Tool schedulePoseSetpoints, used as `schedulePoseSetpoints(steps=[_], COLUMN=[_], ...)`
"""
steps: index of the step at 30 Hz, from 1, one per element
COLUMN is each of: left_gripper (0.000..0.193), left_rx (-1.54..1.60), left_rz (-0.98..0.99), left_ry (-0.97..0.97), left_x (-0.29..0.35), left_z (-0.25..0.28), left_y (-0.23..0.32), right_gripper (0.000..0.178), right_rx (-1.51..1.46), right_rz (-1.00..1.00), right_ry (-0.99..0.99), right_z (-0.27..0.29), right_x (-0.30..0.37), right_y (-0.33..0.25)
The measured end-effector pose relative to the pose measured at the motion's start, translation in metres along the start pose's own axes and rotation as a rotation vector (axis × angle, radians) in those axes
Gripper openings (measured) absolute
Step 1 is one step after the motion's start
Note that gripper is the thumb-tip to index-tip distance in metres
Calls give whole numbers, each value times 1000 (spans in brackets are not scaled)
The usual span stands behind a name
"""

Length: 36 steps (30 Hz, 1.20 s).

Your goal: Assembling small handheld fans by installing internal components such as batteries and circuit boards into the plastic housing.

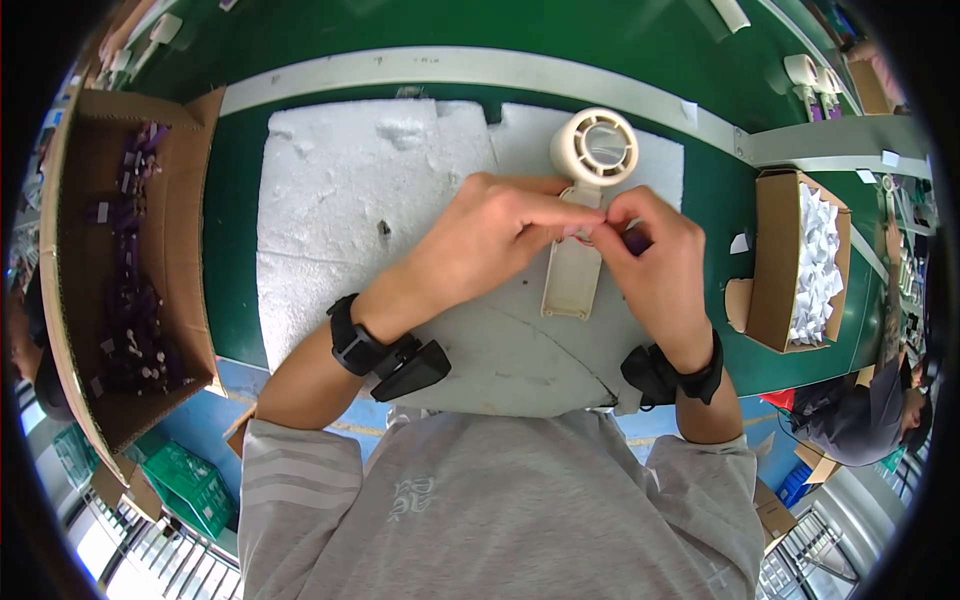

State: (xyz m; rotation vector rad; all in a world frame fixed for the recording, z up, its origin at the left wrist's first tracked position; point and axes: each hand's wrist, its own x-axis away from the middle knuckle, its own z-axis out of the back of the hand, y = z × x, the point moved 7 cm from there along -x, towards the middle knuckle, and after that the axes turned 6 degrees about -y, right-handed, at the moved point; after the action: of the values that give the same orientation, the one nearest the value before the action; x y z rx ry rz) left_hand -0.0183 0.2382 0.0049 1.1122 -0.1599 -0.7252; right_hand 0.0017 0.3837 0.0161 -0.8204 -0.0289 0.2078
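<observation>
A cream handheld fan housing lies on the white foam, its round head pointing away from me and its open hollow handle toward me. Over the upper handle, my left hand and my right hand meet fingertip to fingertip. My left thumb and index finger are pinched together; what they hold is too small and too covered to name. A small dark purple part shows inside the curled fingers of my right hand. A bit of red, perhaps wire, shows just below the fingertips.
White foam slabs cover the green bench. At left stands a cardboard box of purple parts with wires; at right, a smaller box of white folded pieces. More fans lie at far right. Another person sits at right.
</observation>
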Motion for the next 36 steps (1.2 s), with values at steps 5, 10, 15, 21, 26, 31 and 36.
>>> schedulePoseSetpoints(steps=[5,10,15,21,26,31,36], left_gripper=[25,26,28,33,35,35,37], left_rx=[35,40,38,63,100,117,132], left_rz=[-21,15,26,24,86,64,50], left_ry=[-30,-46,15,33,47,90,43], left_x=[-1,1,3,-1,1,1,0], left_z=[-3,-4,6,20,18,19,18], left_y=[1,2,-3,-8,-15,-17,-18], right_gripper=[28,42,50,37,22,33,59], right_rx=[-286,-320,19,155,262,302,582], right_rz=[-177,-128,117,126,224,71,313], right_ry=[-355,-581,-377,-283,-351,-77,84], right_z=[-7,-3,12,18,31,70,70], right_x=[-2,6,7,2,-19,-121,-254], right_y=[16,4,-3,7,-6,9,41])
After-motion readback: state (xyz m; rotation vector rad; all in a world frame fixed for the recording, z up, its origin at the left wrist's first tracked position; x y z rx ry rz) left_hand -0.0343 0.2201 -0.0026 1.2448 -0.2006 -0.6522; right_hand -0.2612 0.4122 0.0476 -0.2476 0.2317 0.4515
